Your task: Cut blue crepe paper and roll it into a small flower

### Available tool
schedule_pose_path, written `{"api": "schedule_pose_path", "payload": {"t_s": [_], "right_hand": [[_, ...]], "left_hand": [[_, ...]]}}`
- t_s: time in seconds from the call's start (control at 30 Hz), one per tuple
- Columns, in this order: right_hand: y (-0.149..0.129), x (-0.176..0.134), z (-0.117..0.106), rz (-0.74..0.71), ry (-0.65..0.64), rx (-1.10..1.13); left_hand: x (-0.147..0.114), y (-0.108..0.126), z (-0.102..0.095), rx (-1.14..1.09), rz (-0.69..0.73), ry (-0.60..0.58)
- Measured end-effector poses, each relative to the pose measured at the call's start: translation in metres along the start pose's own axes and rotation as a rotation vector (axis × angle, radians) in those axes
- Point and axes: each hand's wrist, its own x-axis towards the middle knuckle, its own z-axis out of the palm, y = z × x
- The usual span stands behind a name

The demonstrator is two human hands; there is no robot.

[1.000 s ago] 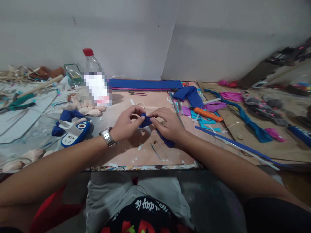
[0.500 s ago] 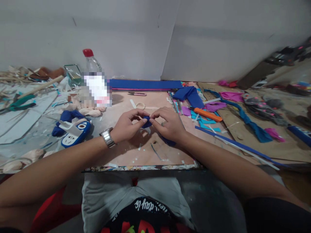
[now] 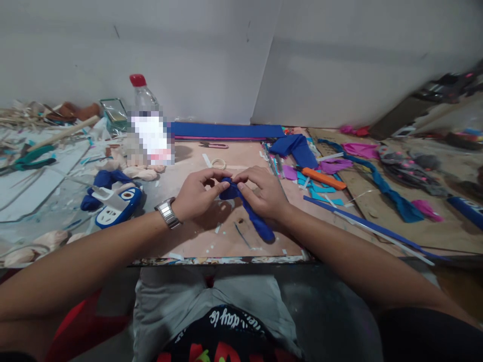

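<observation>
Over the middle of the table, a strip of blue fabric (image 3: 256, 219) is pinched between both my hands. My left hand (image 3: 199, 196), with a metal watch on the wrist, closes thumb and fingers on its bunched left end. My right hand (image 3: 264, 191) grips the same bunch just beside it, the fingertips of both hands nearly touching. From there the strip runs down and right, below my right palm, to a rounded end. A small ring of tape (image 3: 218, 164) lies just beyond my fingers, near small pink-handled snips (image 3: 214, 145).
A blue-and-white glue gun (image 3: 119, 206) and a red-capped bottle (image 3: 142, 95) stand left; green-handled pliers (image 3: 35, 159) lie further out. Right are an orange cutter (image 3: 323, 178), folded blue fabric (image 3: 292, 148) and fabric scraps. A long blue strip (image 3: 171, 129) lies along the wall.
The blue strip's long end now shows, hanging down and right from the pinch; before, it was mostly hidden under my right hand. Both hands have stayed nearly in place.
</observation>
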Motion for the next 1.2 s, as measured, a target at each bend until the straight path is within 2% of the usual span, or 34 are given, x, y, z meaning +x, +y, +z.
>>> {"api": "schedule_pose_path", "payload": {"t_s": [0.83,1.03,1.2], "right_hand": [[-0.0005,0.0005,0.0009,-0.056,0.053,-0.046],[-0.0012,0.0001,0.0001,-0.041,0.026,-0.066],[-0.0003,-0.0001,0.0008,-0.019,0.054,-0.071]], "left_hand": [[-0.0007,-0.0015,0.0004,0.010,0.041,-0.018],[-0.0008,-0.0001,0.0009,0.000,0.062,-0.013],[-0.0004,0.0010,-0.0005,0.007,0.076,-0.018]]}}
